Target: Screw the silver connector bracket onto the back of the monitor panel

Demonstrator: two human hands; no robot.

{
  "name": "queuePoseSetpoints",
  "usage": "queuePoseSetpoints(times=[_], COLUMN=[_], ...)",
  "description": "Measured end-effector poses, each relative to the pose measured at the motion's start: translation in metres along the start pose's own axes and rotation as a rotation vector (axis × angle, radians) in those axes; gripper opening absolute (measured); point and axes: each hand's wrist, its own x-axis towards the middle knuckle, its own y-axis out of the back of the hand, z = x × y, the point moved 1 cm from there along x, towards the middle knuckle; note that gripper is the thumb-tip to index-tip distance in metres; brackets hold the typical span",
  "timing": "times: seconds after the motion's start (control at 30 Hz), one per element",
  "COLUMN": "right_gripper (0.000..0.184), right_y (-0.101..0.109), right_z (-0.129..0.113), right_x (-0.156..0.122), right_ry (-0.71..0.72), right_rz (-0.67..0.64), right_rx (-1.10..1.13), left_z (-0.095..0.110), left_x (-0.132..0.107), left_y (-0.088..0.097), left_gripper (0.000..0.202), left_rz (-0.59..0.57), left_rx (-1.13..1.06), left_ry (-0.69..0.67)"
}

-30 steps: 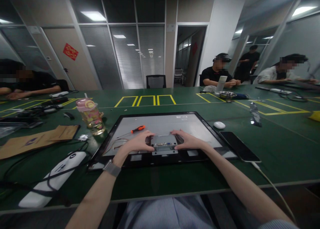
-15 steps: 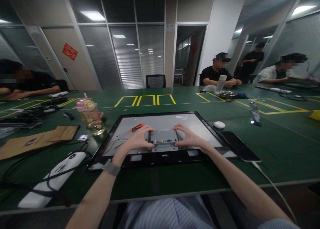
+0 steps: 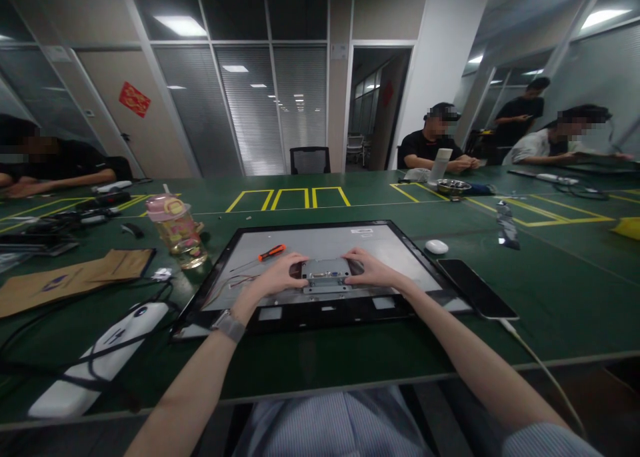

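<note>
Between my two hands is a grey metal bracket (image 3: 327,271) with video ports, one of them blue, along its near side. My left hand (image 3: 283,275) grips its left end, thumb at the near edge and fingers behind. On the right end, my right hand (image 3: 370,270) has the same kind of hold. Beneath lies a monitor panel (image 3: 390,252) with a black frame and grey back; whether the bracket touches it, I cannot tell. An orange-and-black screwdriver (image 3: 271,252) rests on the panel left of the bracket, near thin loose wires (image 3: 225,287).
Left of the panel stand a pink-lidded bottle (image 3: 177,234), a brown paper bag (image 3: 75,277) and a white power strip (image 3: 107,357) with black cables. To the right lie a phone (image 3: 477,289) on its cable and a white case (image 3: 437,246). Several people sit or stand farther off.
The bracket has tilted, so its ports face more upward and look narrower, and it sits slightly lower toward the panel. Both hands still hold it. The view has shifted slightly.
</note>
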Motion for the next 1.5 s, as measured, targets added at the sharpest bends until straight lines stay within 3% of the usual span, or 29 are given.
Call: queuePoseSetpoints(times=[0.3,0.57,0.9,1.2,1.5], right_gripper=[0.063,0.06,0.061,0.061,0.059], right_y=[-0.002,0.006,0.009,0.005,0.006], right_z=[0.002,-0.01,-0.021,-0.024,-0.029], right_x=[-0.001,-0.002,-0.012,-0.012,-0.014], right_ry=[0.014,0.013,-0.001,0.057,0.022], right_rz=[0.029,0.042,-0.053,0.028,0.008], right_rx=[-0.019,-0.008,0.023,0.001,-0.028], left_z=[-0.009,0.0,0.022,0.026,0.018], left_x=[-0.001,-0.004,-0.016,-0.015,-0.014], left_y=[-0.001,0.01,0.017,0.016,0.007], left_gripper=[0.063,0.061,0.069,0.066,0.066], left_rz=[-0.013,-0.007,-0.172,-0.111,-0.11], left_rx=[-0.047,-0.064,-0.082,-0.001,0.016], left_ry=[0.057,0.05,0.065,0.0,-0.004])
